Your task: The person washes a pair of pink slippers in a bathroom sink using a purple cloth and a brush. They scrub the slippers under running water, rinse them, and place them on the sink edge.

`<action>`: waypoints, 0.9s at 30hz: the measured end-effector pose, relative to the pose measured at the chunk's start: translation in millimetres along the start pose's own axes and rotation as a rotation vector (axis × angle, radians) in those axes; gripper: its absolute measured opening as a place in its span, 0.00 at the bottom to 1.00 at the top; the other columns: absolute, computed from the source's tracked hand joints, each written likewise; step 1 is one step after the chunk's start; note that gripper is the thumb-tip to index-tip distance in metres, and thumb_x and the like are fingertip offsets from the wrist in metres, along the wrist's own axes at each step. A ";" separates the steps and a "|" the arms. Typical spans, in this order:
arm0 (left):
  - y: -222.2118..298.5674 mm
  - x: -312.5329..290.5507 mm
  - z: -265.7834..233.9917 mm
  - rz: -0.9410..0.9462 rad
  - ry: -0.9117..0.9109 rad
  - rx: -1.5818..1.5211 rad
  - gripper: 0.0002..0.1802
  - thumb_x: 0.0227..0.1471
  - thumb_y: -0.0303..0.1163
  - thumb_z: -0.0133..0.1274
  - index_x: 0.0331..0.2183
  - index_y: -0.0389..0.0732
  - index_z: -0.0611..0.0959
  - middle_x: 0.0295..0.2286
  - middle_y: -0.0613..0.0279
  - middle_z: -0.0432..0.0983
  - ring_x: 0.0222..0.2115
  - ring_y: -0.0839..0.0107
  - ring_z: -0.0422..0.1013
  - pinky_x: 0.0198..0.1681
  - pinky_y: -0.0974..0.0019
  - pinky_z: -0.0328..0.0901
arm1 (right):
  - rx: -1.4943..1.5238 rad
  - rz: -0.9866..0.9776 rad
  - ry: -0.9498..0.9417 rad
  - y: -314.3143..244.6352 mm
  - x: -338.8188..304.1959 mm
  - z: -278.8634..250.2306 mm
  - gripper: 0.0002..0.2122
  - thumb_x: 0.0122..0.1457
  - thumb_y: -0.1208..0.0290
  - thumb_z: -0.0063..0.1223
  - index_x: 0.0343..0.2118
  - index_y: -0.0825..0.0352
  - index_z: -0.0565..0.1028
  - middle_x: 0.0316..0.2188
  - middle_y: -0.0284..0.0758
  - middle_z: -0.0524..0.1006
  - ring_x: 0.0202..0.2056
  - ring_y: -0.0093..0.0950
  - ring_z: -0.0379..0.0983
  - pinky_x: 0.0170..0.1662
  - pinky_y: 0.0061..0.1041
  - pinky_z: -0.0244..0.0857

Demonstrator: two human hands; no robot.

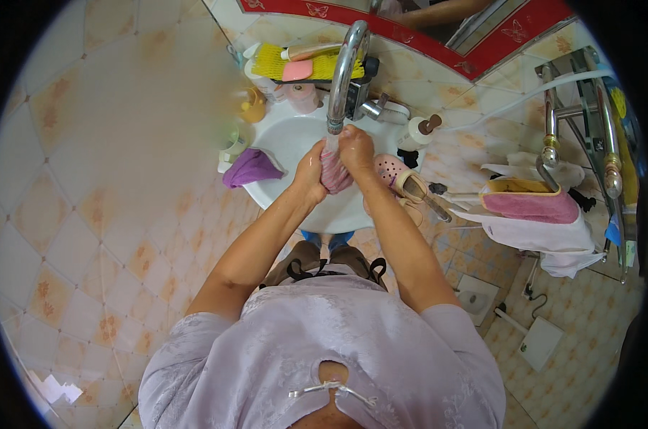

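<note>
Pale lavender blouse (pixel 288 343), with one white bow (pixel 331 390) at the neckline, is nearest the camera; both forearms extend from its sleeves to the hands.

Position of item: one pink striped cloth (pixel 336 176) is gripped between the hands, over the white basin (pixel 277 146) and directly under the outlet of the chrome faucet (pixel 344 75). Water runs from the outlet onto its upper end.

State of hands: the left hand (pixel 310 171) is closed around the cloth's left side. The right hand (pixel 357 150) is clenched at its upper right. Some fingertips are hidden, so their exact contact cannot be told.

Handling: judged by its wet, bunched form, the cloth should be soft, limp and not fragile, heavier than when dry and somewhat slippery. Hold it by the gathered bulk, one hand per side; a single corner would let it sag.

Count of surrounding items:
- Left of the hands: one purple cloth (pixel 253 169), on the basin's rim.
- Beyond the hands, to the left: one yellow cup (pixel 252 106) and one pink soap bar (pixel 298 70) on one yellow mesh (pixel 268 61).
- Right of the hands: one pump bottle (pixel 414 135), and at least one pink clog (pixel 389 169); a second clog cannot be confirmed.
</note>
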State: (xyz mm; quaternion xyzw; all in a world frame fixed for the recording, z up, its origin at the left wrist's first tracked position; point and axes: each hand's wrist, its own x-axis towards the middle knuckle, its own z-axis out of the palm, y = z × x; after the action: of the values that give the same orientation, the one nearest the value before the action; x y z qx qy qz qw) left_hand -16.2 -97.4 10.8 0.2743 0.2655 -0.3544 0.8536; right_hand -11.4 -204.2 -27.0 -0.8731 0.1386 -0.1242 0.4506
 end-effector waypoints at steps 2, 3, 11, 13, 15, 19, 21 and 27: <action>5.1 -7.2 -5.3 0.117 -0.062 -0.018 0.12 0.56 0.41 0.48 0.38 0.45 0.78 0.37 0.59 0.77 0.40 0.59 0.74 0.47 0.51 0.68 | 0.075 -0.063 -0.017 9.4 13.0 -9.4 0.10 0.55 0.62 0.56 0.30 0.64 0.74 0.23 0.44 0.75 0.27 0.44 0.73 0.31 0.40 0.65; 10.9 -11.5 -8.4 0.180 -0.118 -0.034 0.12 0.56 0.41 0.48 0.38 0.46 0.77 0.38 0.59 0.77 0.41 0.59 0.73 0.49 0.50 0.67 | 0.126 -0.152 0.017 14.8 16.9 -13.4 0.12 0.55 0.59 0.58 0.31 0.64 0.74 0.23 0.42 0.76 0.28 0.43 0.73 0.32 0.40 0.65; 21.4 -26.9 -29.9 0.134 -0.436 0.216 0.13 0.59 0.39 0.50 0.43 0.44 0.75 0.39 0.60 0.76 0.39 0.69 0.74 0.43 0.61 0.71 | 0.805 0.727 -0.570 20.9 -4.7 -37.2 0.20 0.57 0.52 0.55 0.36 0.70 0.73 0.29 0.35 0.74 0.35 0.31 0.73 0.42 0.34 0.67; 11.8 -29.0 -34.9 0.094 -0.473 0.548 0.16 0.56 0.32 0.52 0.48 0.43 0.76 0.39 0.64 0.75 0.35 0.76 0.71 0.35 0.71 0.68 | 1.033 0.695 -0.652 14.2 -8.5 -40.3 0.14 0.58 0.62 0.54 0.40 0.69 0.74 0.35 0.36 0.76 0.35 0.28 0.75 0.38 0.30 0.70; 5.9 -32.3 -37.8 0.200 -0.535 0.845 0.17 0.54 0.27 0.54 0.48 0.44 0.78 0.35 0.68 0.75 0.29 0.79 0.68 0.30 0.74 0.65 | 0.893 0.629 -0.660 8.1 -8.0 -41.2 0.13 0.58 0.66 0.53 0.41 0.70 0.73 0.37 0.38 0.76 0.34 0.28 0.76 0.36 0.28 0.72; 8.1 -41.3 -39.6 0.319 -0.600 1.027 0.17 0.50 0.23 0.55 0.45 0.39 0.80 0.46 0.69 0.71 0.35 0.79 0.70 0.36 0.71 0.68 | 0.917 0.554 -0.654 4.9 -0.6 -40.9 0.12 0.56 0.77 0.46 0.43 0.72 0.71 0.37 0.39 0.77 0.37 0.28 0.76 0.40 0.28 0.73; 12.7 -44.9 -40.9 0.704 -0.627 1.238 0.14 0.50 0.24 0.56 0.42 0.39 0.81 0.48 0.67 0.70 0.35 0.77 0.70 0.35 0.71 0.68 | 1.027 0.493 -0.544 6.2 3.4 -44.7 0.12 0.56 0.79 0.43 0.43 0.72 0.71 0.38 0.40 0.77 0.39 0.29 0.76 0.43 0.31 0.72; 33.8 -35.7 -57.2 0.491 -0.200 0.914 0.10 0.49 0.31 0.61 0.35 0.38 0.81 0.51 0.61 0.68 0.41 0.74 0.69 0.42 0.69 0.65 | 1.227 0.581 -0.692 -4.3 16.8 -69.4 0.13 0.54 0.82 0.43 0.43 0.71 0.71 0.39 0.37 0.76 0.42 0.30 0.74 0.48 0.33 0.69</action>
State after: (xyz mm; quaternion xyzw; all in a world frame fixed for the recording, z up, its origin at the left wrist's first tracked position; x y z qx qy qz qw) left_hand -27.3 -23.3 2.8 0.6375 -0.0711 -0.2479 0.7260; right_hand -18.9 -260.0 17.2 -0.3836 0.1198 0.2253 0.8876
